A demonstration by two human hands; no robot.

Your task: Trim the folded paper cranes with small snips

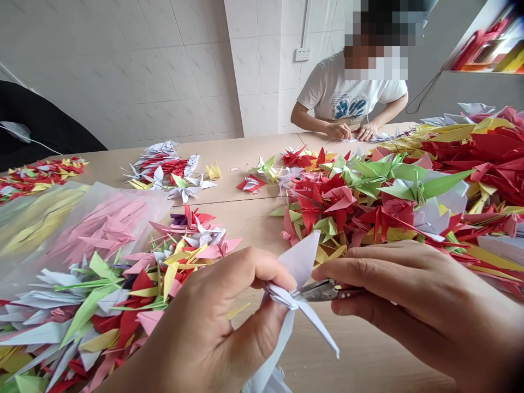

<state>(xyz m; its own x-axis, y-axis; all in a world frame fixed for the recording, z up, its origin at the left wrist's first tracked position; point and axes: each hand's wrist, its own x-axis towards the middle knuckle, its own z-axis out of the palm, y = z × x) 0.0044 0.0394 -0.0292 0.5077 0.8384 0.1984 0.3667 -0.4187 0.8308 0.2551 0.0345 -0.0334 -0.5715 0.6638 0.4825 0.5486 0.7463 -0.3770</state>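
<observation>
Pinched between the thumb and forefinger of my left hand (pixel 233 311) is a white folded paper crane (pixel 302 257). One wing points up, and a narrow folded strip slants down to the right. My right hand (pixel 401 295) is closed around a small metal tool with narrow jaws, like small pliers (pixel 321 291). The tool's tip touches the crane's folded middle, just right of my left fingertips. My right fingers cover most of its handle. More white paper (pixel 272 382) shows below my left hand, partly hidden.
Piles of coloured paper cranes lie on the left (pixel 98 305) and right (pixel 368 196) of the table (pixel 229 185). Clear bags (pixel 158 204) hold pink and yellow ones. A smaller heap (pixel 164 169) sits farther back. Across the table, a person in a white T-shirt (pixel 327 87) handles paper.
</observation>
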